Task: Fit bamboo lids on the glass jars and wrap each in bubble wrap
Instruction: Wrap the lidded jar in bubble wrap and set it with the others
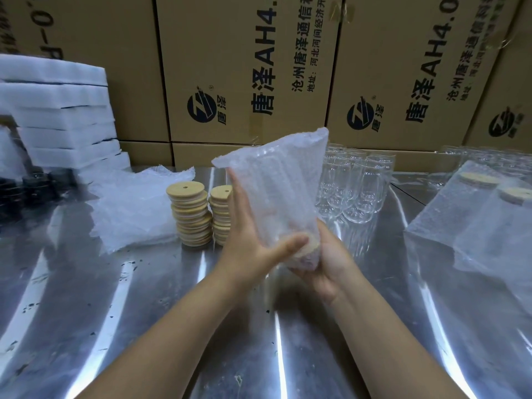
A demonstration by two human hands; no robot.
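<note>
Lifted above the steel tabletop, centre of view: a jar sleeved in bubble wrap, tilted, with its bamboo lid at the lower end, nearest the camera. Against its left side, the left hand, fingers straight and flat along the wrap, thumb laid across the lid end. Under that end, the right hand, cupped round the bundle, fingertips hidden behind it. Just behind the hands, standing on the tabletop, two stacks of loose lids. Left of those, a heap of wrap sheets. Behind and right of the bundle, a cluster of bare glass jars. Far right, wrapped jars with lids on. Far left, white foam slabs. Along the back, printed cardboard boxes.
</note>
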